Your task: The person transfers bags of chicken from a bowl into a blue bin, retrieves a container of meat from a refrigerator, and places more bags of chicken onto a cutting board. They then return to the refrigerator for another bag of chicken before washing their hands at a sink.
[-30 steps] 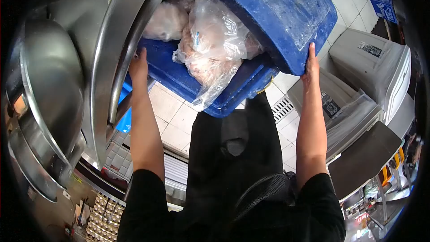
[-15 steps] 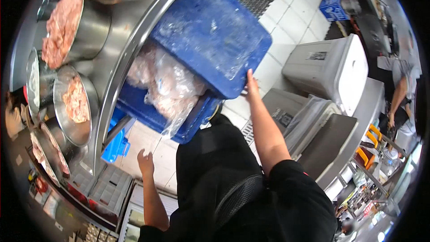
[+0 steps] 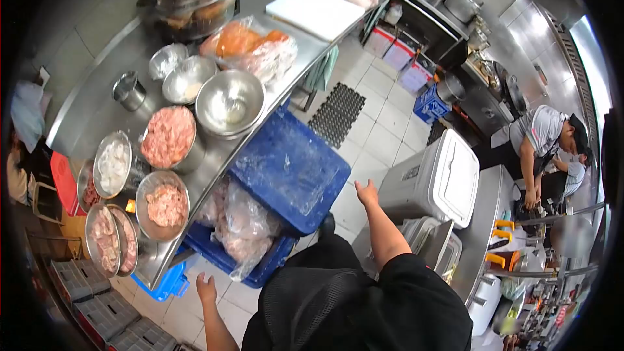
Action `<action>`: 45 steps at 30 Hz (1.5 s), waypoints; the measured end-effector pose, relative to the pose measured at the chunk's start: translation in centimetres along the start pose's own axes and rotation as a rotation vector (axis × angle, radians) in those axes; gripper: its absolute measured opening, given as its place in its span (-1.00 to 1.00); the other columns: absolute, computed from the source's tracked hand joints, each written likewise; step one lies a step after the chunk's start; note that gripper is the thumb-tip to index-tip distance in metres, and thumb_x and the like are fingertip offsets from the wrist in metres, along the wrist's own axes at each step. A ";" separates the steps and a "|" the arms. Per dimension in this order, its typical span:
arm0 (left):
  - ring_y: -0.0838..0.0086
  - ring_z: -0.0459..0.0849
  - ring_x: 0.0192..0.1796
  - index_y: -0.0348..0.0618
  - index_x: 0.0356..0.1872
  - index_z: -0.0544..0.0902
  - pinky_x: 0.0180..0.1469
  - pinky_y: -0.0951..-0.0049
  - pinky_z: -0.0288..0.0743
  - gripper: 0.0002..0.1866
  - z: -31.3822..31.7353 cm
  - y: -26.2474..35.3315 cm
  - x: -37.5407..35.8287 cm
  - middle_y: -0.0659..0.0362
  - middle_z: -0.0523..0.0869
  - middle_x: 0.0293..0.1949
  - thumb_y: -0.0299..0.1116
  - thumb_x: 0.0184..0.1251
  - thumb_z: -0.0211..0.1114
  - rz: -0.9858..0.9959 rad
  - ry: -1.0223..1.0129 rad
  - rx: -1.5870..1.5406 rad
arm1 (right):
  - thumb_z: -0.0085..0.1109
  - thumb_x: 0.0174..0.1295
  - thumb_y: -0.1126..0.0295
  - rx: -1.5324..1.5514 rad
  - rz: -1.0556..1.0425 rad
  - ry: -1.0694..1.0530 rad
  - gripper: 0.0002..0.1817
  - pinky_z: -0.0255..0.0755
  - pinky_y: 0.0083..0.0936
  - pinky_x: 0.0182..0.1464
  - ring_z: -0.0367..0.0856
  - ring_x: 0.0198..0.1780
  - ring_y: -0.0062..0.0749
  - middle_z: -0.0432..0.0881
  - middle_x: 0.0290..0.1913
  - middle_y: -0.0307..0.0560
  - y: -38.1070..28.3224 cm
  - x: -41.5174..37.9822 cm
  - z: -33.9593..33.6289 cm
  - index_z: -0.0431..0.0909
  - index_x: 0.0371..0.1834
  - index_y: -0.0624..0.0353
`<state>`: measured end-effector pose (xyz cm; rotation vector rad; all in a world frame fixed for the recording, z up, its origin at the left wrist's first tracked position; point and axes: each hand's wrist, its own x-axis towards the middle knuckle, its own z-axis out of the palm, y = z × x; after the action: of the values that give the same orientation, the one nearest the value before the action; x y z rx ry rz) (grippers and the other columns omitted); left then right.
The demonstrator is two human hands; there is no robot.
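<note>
The blue lid (image 3: 292,172) lies askew over a blue tub (image 3: 270,261), leaving its near side uncovered. Clear plastic bags of pale raw meat (image 3: 244,224) show in that gap, one hanging over the rim. My right hand (image 3: 367,193) is off the lid, a little to its right, fingers stretched and holding nothing. My left hand (image 3: 207,288) hangs empty below the tub, with its fingers apart. It is nearest to a bright blue plastic container (image 3: 166,284) on the floor.
Steel bowls of raw meat (image 3: 169,136) crowd the steel table (image 3: 214,182) on the left. A white cutting board (image 3: 315,12) lies farther back. On the right stand a lidded grey-white bin (image 3: 422,179) and a person in grey (image 3: 543,133) bending over a counter.
My right hand has come away from the lid's edge and moved clear of it. The lid still lies across the tub. My view has tilted up, showing more table and kitchen.
</note>
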<state>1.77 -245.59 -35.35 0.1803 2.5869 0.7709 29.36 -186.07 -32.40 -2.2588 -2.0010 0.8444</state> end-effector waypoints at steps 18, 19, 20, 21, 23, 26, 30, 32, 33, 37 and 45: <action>0.28 0.64 -0.46 -0.06 -0.12 0.49 -0.57 0.22 0.55 -0.72 23.2 12.0 -16.0 0.06 0.58 -0.39 -0.22 0.18 0.21 -0.704 -0.236 -0.660 | 0.16 0.10 -0.02 -0.227 -0.224 -0.359 -0.30 0.48 -0.13 -0.01 0.52 0.07 0.03 0.52 0.06 0.24 -5.3 36.9 -7.8 0.40 0.13 0.38; 0.28 0.64 -0.45 -0.06 -0.12 0.49 -0.56 0.21 0.56 -0.72 24.3 12.8 -14.9 0.06 0.58 -0.38 -0.22 0.18 0.21 -0.657 -0.272 -0.690 | 0.16 0.10 -0.01 -0.226 -0.222 -0.393 -0.34 0.56 -0.09 -0.16 0.58 -0.03 0.02 0.57 -0.03 0.22 -6.1 38.7 -8.1 0.44 0.07 0.39; 0.28 0.64 -0.39 -0.07 -0.13 0.49 -0.49 0.23 0.56 -0.73 24.7 15.2 -12.2 0.07 0.58 -0.35 -0.22 0.19 0.18 -0.750 -0.314 -0.601 | 0.15 0.10 -0.01 -0.222 -0.292 -0.298 -0.39 0.58 -0.16 -0.38 0.63 -0.21 -0.03 0.61 -0.19 0.14 -7.9 39.7 -9.5 0.48 -0.01 0.37; 0.32 0.63 -0.39 -0.07 -0.11 0.47 -0.50 0.30 0.54 -0.73 26.6 14.6 -9.6 0.10 0.59 -0.32 -0.21 0.22 0.15 -0.721 -0.336 -0.782 | 0.15 0.10 -0.01 -0.227 -0.301 -0.276 -0.39 0.58 -0.16 -0.38 0.63 -0.21 -0.03 0.61 -0.19 0.14 -10.0 40.4 -11.4 0.48 -0.01 0.37; 0.39 0.63 -0.42 -0.10 -0.12 0.49 -0.52 0.35 0.53 -0.74 25.3 22.1 -7.2 0.14 0.61 -0.29 -0.21 0.24 0.13 -0.560 -0.298 -0.647 | 0.16 0.10 -0.02 -0.063 -0.429 -0.211 -0.40 0.57 -0.23 -0.37 0.62 -0.28 -0.11 0.62 -0.23 0.09 -15.4 41.7 -16.0 0.50 0.01 0.30; 0.40 0.64 -0.42 -0.13 -0.09 0.50 -0.53 0.40 0.53 -0.71 26.5 26.7 -5.0 0.14 0.61 -0.28 -0.21 0.25 0.15 -0.568 -0.211 -0.690 | 0.16 0.11 -0.03 0.139 -0.564 -0.116 -0.44 0.50 -0.37 -0.43 0.59 -0.32 -0.31 0.63 -0.30 -0.02 -25.3 46.7 -22.4 0.53 -0.02 0.23; 0.43 0.67 -0.40 -0.15 -0.03 0.49 -0.52 0.45 0.55 -0.67 29.7 31.3 -5.6 0.11 0.61 -0.27 -0.21 0.26 0.16 -0.617 -0.106 -0.776 | 0.15 0.14 -0.01 0.254 -0.886 0.186 -0.50 0.47 -0.44 -0.24 0.61 -0.23 -0.32 0.67 -0.30 0.00 -40.4 54.7 -30.9 0.60 -0.12 0.24; 0.24 0.66 -0.42 -0.15 -0.05 0.49 -0.49 0.21 0.57 -0.67 32.8 32.3 -7.1 0.04 0.59 -0.32 -0.18 0.26 0.18 -0.705 -0.037 -0.732 | 0.15 0.12 0.00 0.303 -0.960 0.228 -0.49 0.44 -0.40 -0.06 0.62 -0.14 -0.20 0.67 -0.22 0.09 -48.1 57.0 -34.5 0.60 -0.12 0.26; 0.24 0.66 -0.42 -0.15 -0.05 0.49 -0.49 0.21 0.57 -0.67 34.2 34.1 -7.7 0.04 0.59 -0.32 -0.18 0.26 0.18 -0.716 -0.017 -0.740 | 0.16 0.11 0.00 0.309 -0.953 0.227 -0.48 0.41 -0.37 0.02 0.62 -0.08 -0.12 0.67 -0.16 0.14 -52.1 58.8 -35.6 0.60 -0.11 0.27; 0.17 0.63 -0.39 -0.06 -0.15 0.51 -0.46 0.10 0.53 -0.76 38.2 43.7 -8.4 0.09 0.58 -0.39 -0.19 0.23 0.13 -0.944 -0.297 -0.677 | 0.19 0.04 -0.06 0.194 -0.940 0.372 -0.33 0.38 -0.27 0.12 0.55 0.06 0.03 0.59 -0.03 0.26 -62.9 64.7 -36.5 0.50 0.05 0.30; 0.40 0.66 -0.43 -0.16 -0.13 0.50 -0.54 0.39 0.52 -0.75 43.1 52.6 -6.2 0.16 0.59 -0.36 -0.29 0.21 0.13 -0.429 -0.270 -0.621 | 0.10 0.15 0.10 -0.154 -0.594 0.425 -0.42 0.35 -0.18 0.17 0.49 0.16 0.01 0.50 0.12 0.25 -72.1 65.1 -33.9 0.36 0.15 0.28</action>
<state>26.38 -181.89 -36.64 -0.4149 1.9243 1.2264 -21.01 -101.25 -3.14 -1.5488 -2.3516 0.1488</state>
